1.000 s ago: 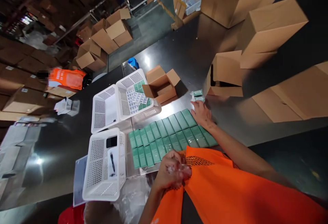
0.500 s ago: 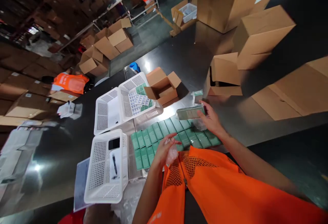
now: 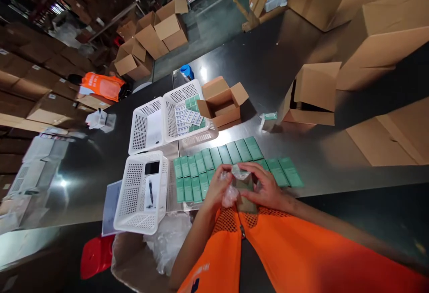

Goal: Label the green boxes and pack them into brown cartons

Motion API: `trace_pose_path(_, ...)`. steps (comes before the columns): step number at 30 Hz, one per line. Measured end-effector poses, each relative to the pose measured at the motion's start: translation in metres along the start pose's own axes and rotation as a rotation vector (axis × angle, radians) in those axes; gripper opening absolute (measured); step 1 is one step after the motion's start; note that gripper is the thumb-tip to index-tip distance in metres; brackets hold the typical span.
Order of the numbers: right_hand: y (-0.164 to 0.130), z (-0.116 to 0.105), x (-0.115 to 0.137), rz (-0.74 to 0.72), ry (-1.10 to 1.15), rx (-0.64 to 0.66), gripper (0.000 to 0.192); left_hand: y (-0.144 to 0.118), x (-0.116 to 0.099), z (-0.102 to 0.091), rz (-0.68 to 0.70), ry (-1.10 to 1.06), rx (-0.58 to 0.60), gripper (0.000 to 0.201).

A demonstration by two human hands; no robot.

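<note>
Close to my chest, my right hand (image 3: 266, 188) grips a grey-green pack (image 3: 247, 197) in clear wrapping, thumb on one side and fingers on the other. My left hand (image 3: 216, 189) is closed on crumpled clear plastic film (image 3: 229, 196) and meets the top end of the pack. Rows of small green boxes (image 3: 203, 161) lie flat on the metal table just beyond both hands, partly covered by them. A small box with a green top (image 3: 268, 117) stands apart, farther back.
White perforated baskets (image 3: 122, 199) stand left, one holding a phone (image 3: 152, 168) and a pen (image 3: 150, 192). An open carton (image 3: 223, 105) sits behind the boxes. More cartons (image 3: 315, 92) stand right. Plastic film fills a bin (image 3: 130, 261) below. A person in an orange vest (image 3: 102, 86) is far left.
My right hand has brought the wrapped pack from above the green boxes in toward my chest. My left hand, still with the film, now meets it. The view has shifted.
</note>
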State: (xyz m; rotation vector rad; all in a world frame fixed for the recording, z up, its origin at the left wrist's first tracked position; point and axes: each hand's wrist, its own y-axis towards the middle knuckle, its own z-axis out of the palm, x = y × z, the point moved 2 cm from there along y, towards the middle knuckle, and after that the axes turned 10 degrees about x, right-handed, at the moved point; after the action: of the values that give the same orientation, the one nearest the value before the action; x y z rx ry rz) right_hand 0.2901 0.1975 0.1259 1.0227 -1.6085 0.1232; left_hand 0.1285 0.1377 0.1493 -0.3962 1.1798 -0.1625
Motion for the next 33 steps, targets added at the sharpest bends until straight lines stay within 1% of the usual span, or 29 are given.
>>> trace_pose_path(1,-0.003,-0.002,-0.002,0.029,0.026,-0.041,0.044,-0.001,0.002,0.000,0.023,0.015,-0.036,0.056)
trace_pose_path(2,-0.005,-0.004,-0.003,0.069,0.049,-0.055,0.034,-0.002,0.003,0.001,0.041,0.048,-0.058,0.055)
trace_pose_path(4,-0.005,-0.010,-0.006,0.143,0.094,-0.047,0.024,-0.002,0.001,0.001,0.066,0.140,-0.037,0.054)
trace_pose_path(6,0.000,-0.016,-0.008,0.179,0.144,-0.023,0.020,0.001,-0.006,0.002,0.099,0.247,0.048,0.049)
trace_pose_path(8,0.008,-0.020,-0.009,0.175,0.212,0.009,0.020,0.005,-0.013,0.002,0.162,0.342,0.138,0.034)
trace_pose_path(10,0.015,-0.021,-0.012,0.151,0.309,0.029,0.022,0.010,-0.017,0.001,0.231,0.356,0.173,0.019)
trace_pose_path(11,0.019,-0.021,-0.013,0.147,0.372,0.031,0.024,0.013,-0.017,0.000,0.258,0.328,0.171,0.016)
trace_pose_path(13,0.024,-0.018,-0.018,0.168,0.527,0.017,0.028,0.018,-0.013,-0.001,0.304,0.237,0.155,0.021)
trace_pose_path(16,0.026,-0.007,-0.028,0.273,0.810,-0.009,0.031,0.023,-0.004,-0.004,0.367,0.153,0.119,0.035)
trace_pose_path(17,0.026,-0.002,-0.031,0.304,0.884,-0.011,0.031,0.024,-0.002,-0.005,0.390,0.155,0.094,0.039)
trace_pose_path(19,0.026,0.005,-0.035,0.343,0.969,-0.010,0.032,0.024,-0.001,-0.008,0.433,0.228,0.028,0.042)
trace_pose_path(22,0.026,0.010,-0.037,0.368,0.995,0.023,0.030,0.025,-0.006,-0.013,0.465,0.400,-0.033,0.040)
trace_pose_path(24,0.028,0.008,-0.035,0.383,0.998,0.074,0.029,0.026,-0.009,-0.016,0.453,0.480,-0.035,0.038)
trace_pose_path(28,0.035,0.002,-0.033,0.341,0.855,0.180,0.035,0.031,-0.008,-0.020,0.405,0.579,-0.047,0.045)
trace_pose_path(30,0.037,0.004,-0.034,0.311,0.800,0.177,0.041,0.034,-0.004,-0.021,0.380,0.611,-0.060,0.049)
trace_pose_path(33,0.036,0.012,-0.037,0.284,0.748,0.094,0.052,0.037,0.002,-0.021,0.339,0.656,-0.054,0.055)
